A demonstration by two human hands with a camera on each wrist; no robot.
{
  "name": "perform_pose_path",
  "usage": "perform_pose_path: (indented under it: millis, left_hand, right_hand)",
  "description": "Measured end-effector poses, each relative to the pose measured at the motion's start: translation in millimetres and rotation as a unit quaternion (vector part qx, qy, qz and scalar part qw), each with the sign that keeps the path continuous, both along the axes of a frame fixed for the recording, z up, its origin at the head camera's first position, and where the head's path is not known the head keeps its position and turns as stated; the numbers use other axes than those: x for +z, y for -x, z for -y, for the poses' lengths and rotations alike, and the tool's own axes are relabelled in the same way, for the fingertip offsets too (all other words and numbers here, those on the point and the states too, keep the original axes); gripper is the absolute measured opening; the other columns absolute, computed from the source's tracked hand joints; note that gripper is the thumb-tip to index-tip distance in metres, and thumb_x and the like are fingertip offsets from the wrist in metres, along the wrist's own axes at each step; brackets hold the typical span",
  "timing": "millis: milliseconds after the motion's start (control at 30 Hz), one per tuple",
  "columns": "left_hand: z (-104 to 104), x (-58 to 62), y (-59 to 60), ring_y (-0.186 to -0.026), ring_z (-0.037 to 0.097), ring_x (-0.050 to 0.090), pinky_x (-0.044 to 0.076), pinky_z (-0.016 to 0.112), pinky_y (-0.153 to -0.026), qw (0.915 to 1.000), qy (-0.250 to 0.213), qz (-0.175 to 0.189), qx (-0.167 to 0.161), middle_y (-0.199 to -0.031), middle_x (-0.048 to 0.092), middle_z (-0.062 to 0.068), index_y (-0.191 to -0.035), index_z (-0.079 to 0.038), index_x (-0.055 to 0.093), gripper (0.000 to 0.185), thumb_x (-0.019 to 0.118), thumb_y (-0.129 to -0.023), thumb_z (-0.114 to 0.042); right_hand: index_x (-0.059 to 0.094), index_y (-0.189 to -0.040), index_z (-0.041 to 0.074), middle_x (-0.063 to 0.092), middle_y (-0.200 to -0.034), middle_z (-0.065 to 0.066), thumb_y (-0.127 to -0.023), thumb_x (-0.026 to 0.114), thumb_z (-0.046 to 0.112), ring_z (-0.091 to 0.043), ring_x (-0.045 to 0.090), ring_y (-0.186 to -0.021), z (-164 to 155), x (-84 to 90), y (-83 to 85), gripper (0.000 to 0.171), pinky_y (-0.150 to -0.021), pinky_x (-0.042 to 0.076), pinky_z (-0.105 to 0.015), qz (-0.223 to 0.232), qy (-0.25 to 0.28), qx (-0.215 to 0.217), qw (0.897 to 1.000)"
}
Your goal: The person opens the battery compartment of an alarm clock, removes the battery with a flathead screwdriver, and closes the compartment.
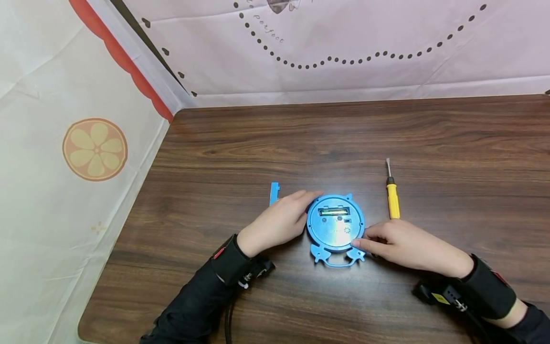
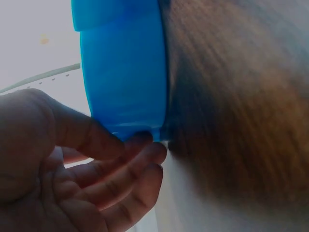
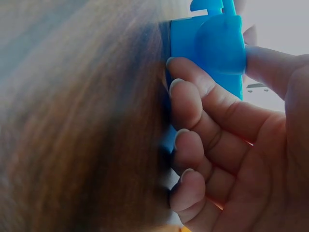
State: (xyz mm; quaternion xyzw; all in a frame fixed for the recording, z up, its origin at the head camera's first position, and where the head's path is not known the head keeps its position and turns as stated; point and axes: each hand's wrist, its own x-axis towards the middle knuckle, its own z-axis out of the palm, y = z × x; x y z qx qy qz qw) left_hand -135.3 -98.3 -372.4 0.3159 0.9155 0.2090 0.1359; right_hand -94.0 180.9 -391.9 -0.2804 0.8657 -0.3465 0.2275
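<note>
A round blue alarm clock lies face down on the table, its twin bells and handle towards me. Its battery slot is uncovered, and a battery sits inside. My left hand grips the clock's left rim; in the left wrist view thumb and fingertips meet at the blue side wall. At the lower right, by one bell, my right hand pinches the clock, thumb on the back and fingers along the side. Partly hidden behind my left hand is a narrow blue plastic piece, like a battery cover.
A yellow-handled screwdriver lies just beyond my right hand, its tip pointing away. The brown wood-grain table meets pale printed cloth at its far and left edges. Both wrists wear black straps with cameras and cables.
</note>
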Motion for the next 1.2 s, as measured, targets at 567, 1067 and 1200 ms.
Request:
perform_pose_path:
  millis: [567,1067,1200]
  left_hand:
    - [25,10.9,5.3,-0.104,0.013,0.052,0.047,0.029,-0.084,0.9886,0.0,0.138,-0.061,-0.133,0.05,0.002,-0.162,-0.019,0.021,0.091,0.073,-0.091,-0.042]
    - [19,8.5,9.1,-0.139,0.013,0.04,0.039,0.036,-0.109,0.9882,-0.014,0.145,-0.048,-0.154,0.042,0.003,-0.16,-0.02,0.027,0.094,0.076,-0.086,-0.053]
    - [19,9.2,9.5,-0.139,0.012,0.04,0.038,0.035,-0.11,0.9878,-0.014,0.148,-0.047,-0.155,0.042,0.002,-0.16,-0.021,0.027,0.094,0.077,-0.086,-0.053]
  right_hand:
    - [0.06,-0.074,0.023,0.04,-0.063,0.014,-0.106,0.051,0.043,-0.002,0.039,-0.053,3,0.8,2.3,0.039,-0.052,0.034,-0.024,-0.004,0.01,0.008,1.0]
    - [0.037,-0.152,0.001,0.02,-0.154,-0.038,-0.104,0.056,0.034,-0.063,0.016,-0.137,-68,15.8,26.3,0.061,-0.101,0.017,-0.076,-0.178,-0.084,-0.254,0.947]
    - [0.027,-0.158,0.004,0.008,-0.158,-0.038,-0.104,0.05,0.048,-0.068,0.013,-0.135,-75,3.7,32.0,0.073,-0.097,0.015,-0.08,-0.123,-0.128,-0.235,0.956]
